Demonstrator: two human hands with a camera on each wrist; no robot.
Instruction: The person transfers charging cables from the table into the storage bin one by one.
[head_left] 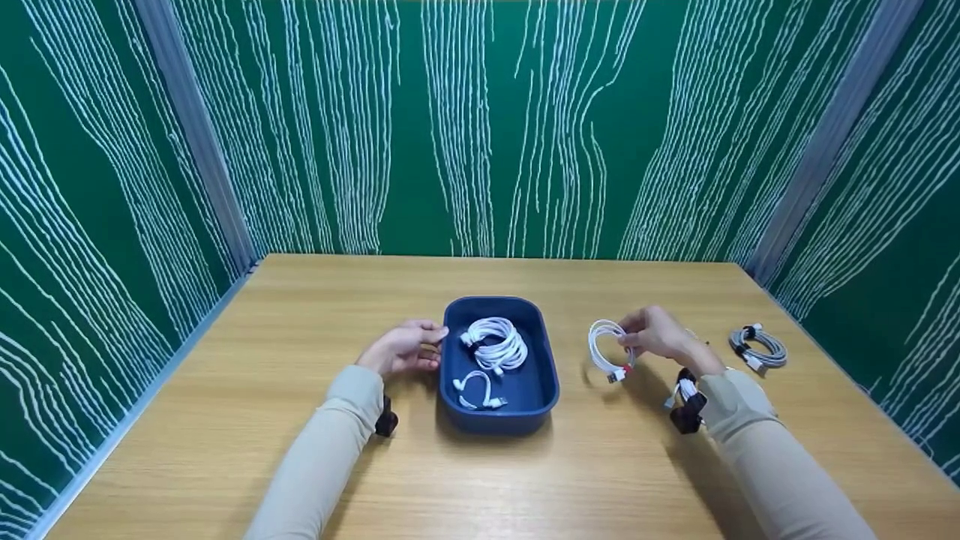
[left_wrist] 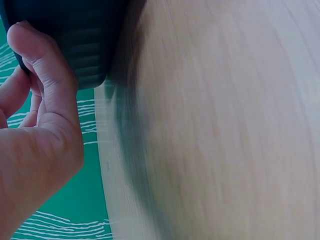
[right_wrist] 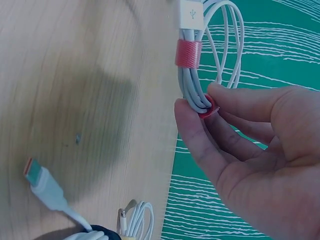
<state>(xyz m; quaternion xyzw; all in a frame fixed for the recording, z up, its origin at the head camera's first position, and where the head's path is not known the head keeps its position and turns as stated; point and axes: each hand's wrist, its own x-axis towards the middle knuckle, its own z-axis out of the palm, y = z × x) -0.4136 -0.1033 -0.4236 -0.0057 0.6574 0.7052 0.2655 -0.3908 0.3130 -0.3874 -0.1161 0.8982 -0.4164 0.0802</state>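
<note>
A dark blue plastic bin (head_left: 499, 425) stands mid-table, with a large coiled white cable (head_left: 501, 345) and a short white cable (head_left: 480, 394) inside. At its left side, my left hand (head_left: 405, 347) holds the rim with bent fingers; in the left wrist view, the fingers (left_wrist: 52, 75) lie against the outer wall. To the right of the bin, my right hand (head_left: 660, 334) pinches a coiled white USB cable (head_left: 600, 349) between thumb and fingertips, held up over the table. A red strap (right_wrist: 188, 54) binds this cable near its USB plug (right_wrist: 191, 15).
A grey coiled cable (head_left: 761, 349) with a black tie lies at the far right. Another white cable (head_left: 686, 388) lies under my right wrist, its connector (right_wrist: 45, 187) showing in the right wrist view. Green walls with white lines (head_left: 525, 150) enclose the wooden table (head_left: 300, 315).
</note>
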